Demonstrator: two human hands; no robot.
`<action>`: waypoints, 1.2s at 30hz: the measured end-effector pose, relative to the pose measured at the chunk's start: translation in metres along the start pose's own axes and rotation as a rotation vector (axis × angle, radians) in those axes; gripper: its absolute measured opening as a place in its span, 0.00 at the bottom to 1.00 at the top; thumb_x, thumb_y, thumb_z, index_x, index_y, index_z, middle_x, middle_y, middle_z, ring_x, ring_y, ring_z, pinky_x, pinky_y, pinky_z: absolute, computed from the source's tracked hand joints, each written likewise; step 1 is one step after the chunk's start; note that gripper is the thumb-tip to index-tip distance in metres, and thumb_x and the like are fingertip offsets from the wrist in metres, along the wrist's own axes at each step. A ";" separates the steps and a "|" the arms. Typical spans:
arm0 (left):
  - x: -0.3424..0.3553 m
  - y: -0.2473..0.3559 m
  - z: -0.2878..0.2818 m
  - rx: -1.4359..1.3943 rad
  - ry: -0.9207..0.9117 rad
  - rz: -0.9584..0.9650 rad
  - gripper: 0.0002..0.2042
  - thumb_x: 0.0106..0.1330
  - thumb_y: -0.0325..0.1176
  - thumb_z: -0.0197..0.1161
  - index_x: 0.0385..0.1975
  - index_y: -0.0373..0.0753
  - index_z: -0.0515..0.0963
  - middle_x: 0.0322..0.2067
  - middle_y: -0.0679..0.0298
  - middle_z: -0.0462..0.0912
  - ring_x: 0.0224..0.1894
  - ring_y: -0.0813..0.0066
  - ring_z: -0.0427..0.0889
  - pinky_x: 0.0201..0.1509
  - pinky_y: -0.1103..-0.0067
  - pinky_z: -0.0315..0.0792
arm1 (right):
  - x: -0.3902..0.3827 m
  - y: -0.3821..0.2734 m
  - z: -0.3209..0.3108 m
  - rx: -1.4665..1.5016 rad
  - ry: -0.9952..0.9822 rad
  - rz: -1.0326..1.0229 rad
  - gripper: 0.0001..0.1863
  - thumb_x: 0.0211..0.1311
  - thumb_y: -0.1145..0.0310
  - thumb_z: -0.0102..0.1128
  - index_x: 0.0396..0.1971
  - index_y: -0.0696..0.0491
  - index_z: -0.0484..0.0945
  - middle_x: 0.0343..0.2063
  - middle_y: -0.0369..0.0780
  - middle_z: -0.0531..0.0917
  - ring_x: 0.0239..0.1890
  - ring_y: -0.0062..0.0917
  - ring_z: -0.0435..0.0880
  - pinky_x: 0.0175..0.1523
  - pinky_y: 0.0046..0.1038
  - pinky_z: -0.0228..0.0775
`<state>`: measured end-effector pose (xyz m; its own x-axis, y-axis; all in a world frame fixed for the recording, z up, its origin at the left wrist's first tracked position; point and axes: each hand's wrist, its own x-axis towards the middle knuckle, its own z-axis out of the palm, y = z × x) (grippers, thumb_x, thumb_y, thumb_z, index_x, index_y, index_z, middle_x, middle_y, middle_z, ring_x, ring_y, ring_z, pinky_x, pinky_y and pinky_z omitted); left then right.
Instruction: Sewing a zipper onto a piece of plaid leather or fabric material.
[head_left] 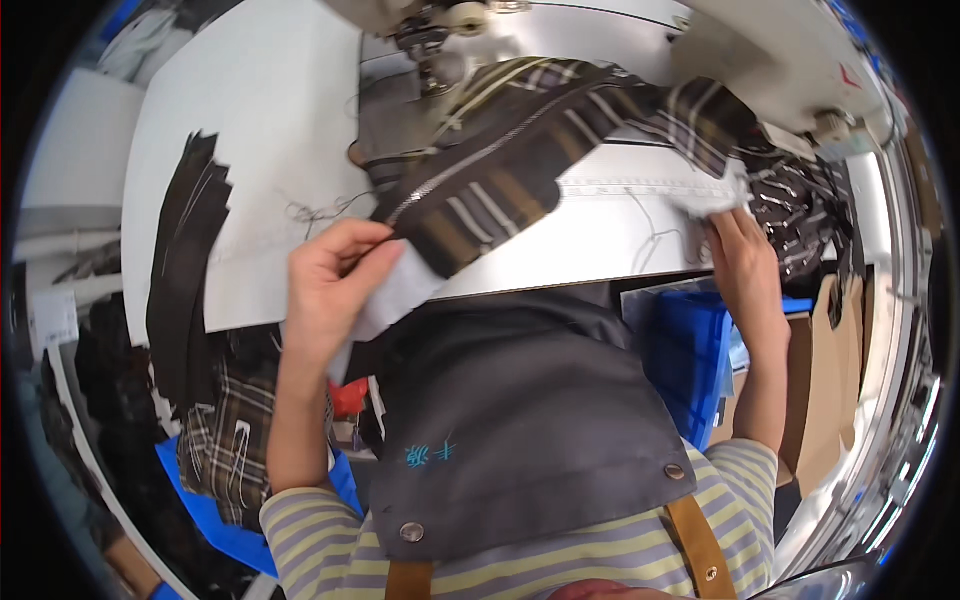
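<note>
Plaid piece (505, 205) runs lengthwise from the left hand (330, 285) toward two o'clock; that hand's nearer, thumb and fingers pinched on its end. The right hand (744, 262) sits at three o'clock by white cloth (716, 202), grip too blurry to call.

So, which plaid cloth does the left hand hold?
The plaid cloth on the table, with a silvery line. The lower-left plaid lies by a blue bin, untouched.

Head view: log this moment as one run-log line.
left hand: pinching plaid fabric; right hand: at blurred white material, grip unclear; sewing machine: beyond fabric; dark strips: left side
</note>
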<state>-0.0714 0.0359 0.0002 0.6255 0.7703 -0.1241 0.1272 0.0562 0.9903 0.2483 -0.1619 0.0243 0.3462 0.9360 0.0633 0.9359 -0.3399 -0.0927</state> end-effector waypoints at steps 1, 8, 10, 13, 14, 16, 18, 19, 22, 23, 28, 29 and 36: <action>-0.003 -0.001 0.007 0.004 0.031 0.012 0.05 0.60 0.23 0.64 0.35 0.30 0.78 0.28 0.70 0.80 0.30 0.90 0.75 0.35 0.90 0.67 | -0.004 -0.012 -0.010 0.219 -0.056 -0.105 0.11 0.57 0.80 0.54 0.41 0.59 0.77 0.34 0.46 0.80 0.34 0.40 0.80 0.39 0.33 0.71; -0.022 0.004 0.037 0.238 0.153 0.158 0.05 0.59 0.23 0.65 0.33 0.30 0.78 0.29 0.64 0.83 0.32 0.81 0.80 0.38 0.85 0.72 | 0.000 -0.104 0.006 1.620 -0.833 -0.138 0.19 0.68 0.66 0.49 0.53 0.62 0.73 0.36 0.44 0.83 0.23 0.20 0.75 0.28 0.19 0.65; -0.025 0.003 0.042 0.358 0.187 0.246 0.06 0.58 0.23 0.65 0.33 0.30 0.78 0.30 0.61 0.83 0.32 0.77 0.82 0.38 0.83 0.73 | 0.010 -0.118 0.021 1.695 -0.871 -0.076 0.26 0.70 0.54 0.46 0.53 0.63 0.72 0.30 0.42 0.82 0.20 0.14 0.68 0.24 0.15 0.58; -0.027 -0.001 0.045 0.372 0.215 0.306 0.06 0.56 0.24 0.67 0.33 0.32 0.79 0.29 0.59 0.83 0.30 0.71 0.83 0.34 0.80 0.74 | 0.021 -0.124 0.028 1.712 -0.945 0.066 0.27 0.69 0.49 0.48 0.49 0.61 0.74 0.20 0.36 0.77 0.17 0.12 0.65 0.21 0.15 0.55; -0.027 -0.002 0.045 0.391 0.221 0.325 0.06 0.56 0.24 0.67 0.32 0.33 0.79 0.28 0.59 0.82 0.29 0.70 0.83 0.32 0.80 0.74 | 0.023 -0.125 0.027 1.741 -0.960 0.079 0.27 0.69 0.49 0.48 0.48 0.61 0.75 0.19 0.35 0.76 0.17 0.11 0.64 0.21 0.15 0.55; -0.028 -0.005 0.045 0.418 0.227 0.357 0.06 0.55 0.24 0.67 0.32 0.33 0.79 0.26 0.59 0.81 0.27 0.68 0.82 0.30 0.78 0.73 | 0.024 -0.126 0.024 1.688 -0.999 0.120 0.28 0.69 0.48 0.47 0.47 0.61 0.75 0.18 0.34 0.75 0.15 0.12 0.63 0.20 0.15 0.54; -0.028 -0.007 0.046 0.446 0.231 0.386 0.06 0.55 0.24 0.67 0.31 0.34 0.79 0.25 0.60 0.80 0.26 0.67 0.82 0.28 0.77 0.72 | 0.024 -0.127 0.024 1.679 -1.024 0.092 0.28 0.69 0.48 0.47 0.47 0.62 0.75 0.18 0.34 0.75 0.14 0.12 0.63 0.20 0.15 0.54; -0.028 -0.007 0.046 0.460 0.233 0.399 0.06 0.55 0.24 0.67 0.31 0.34 0.79 0.25 0.60 0.80 0.25 0.67 0.81 0.27 0.77 0.72 | 0.024 -0.128 0.025 1.656 -1.026 0.108 0.28 0.69 0.48 0.47 0.47 0.62 0.75 0.18 0.34 0.75 0.14 0.12 0.63 0.20 0.15 0.53; -0.028 -0.007 0.047 0.505 0.242 0.459 0.06 0.54 0.25 0.67 0.31 0.35 0.78 0.23 0.61 0.79 0.23 0.67 0.80 0.25 0.76 0.70 | 0.024 -0.129 0.030 1.657 -1.020 0.111 0.28 0.69 0.48 0.47 0.47 0.62 0.76 0.17 0.34 0.75 0.14 0.12 0.63 0.19 0.15 0.53; -0.027 -0.006 0.047 0.524 0.241 0.473 0.06 0.54 0.25 0.67 0.31 0.36 0.78 0.23 0.61 0.79 0.23 0.67 0.80 0.24 0.76 0.70 | 0.025 -0.129 0.031 1.667 -1.025 0.121 0.28 0.69 0.48 0.47 0.47 0.62 0.76 0.17 0.34 0.75 0.14 0.12 0.63 0.19 0.15 0.53; -0.027 -0.006 0.048 0.637 0.259 0.569 0.07 0.53 0.24 0.67 0.30 0.37 0.78 0.20 0.63 0.75 0.19 0.68 0.75 0.21 0.75 0.66 | 0.024 -0.131 0.029 1.684 -1.023 0.180 0.27 0.69 0.49 0.46 0.45 0.60 0.77 0.16 0.33 0.74 0.14 0.12 0.62 0.19 0.15 0.51; -0.027 -0.006 0.048 0.662 0.261 0.593 0.07 0.52 0.23 0.67 0.29 0.37 0.77 0.19 0.63 0.75 0.18 0.68 0.74 0.21 0.75 0.66 | 0.023 -0.131 0.028 1.702 -1.022 0.221 0.26 0.70 0.49 0.46 0.44 0.60 0.77 0.16 0.33 0.73 0.14 0.11 0.61 0.19 0.15 0.51; -0.028 -0.005 0.047 0.762 0.255 0.697 0.08 0.51 0.22 0.67 0.29 0.37 0.77 0.18 0.64 0.73 0.17 0.69 0.73 0.19 0.76 0.64 | 0.022 -0.134 0.040 1.823 -1.030 0.221 0.21 0.68 0.51 0.50 0.32 0.56 0.77 0.12 0.30 0.67 0.13 0.10 0.56 0.18 0.15 0.47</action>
<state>-0.0536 -0.0162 -0.0046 0.5777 0.5940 0.5598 0.3068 -0.7936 0.5254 0.1279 -0.0923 -0.0016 -0.3347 0.8198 -0.4646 -0.4347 -0.5718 -0.6958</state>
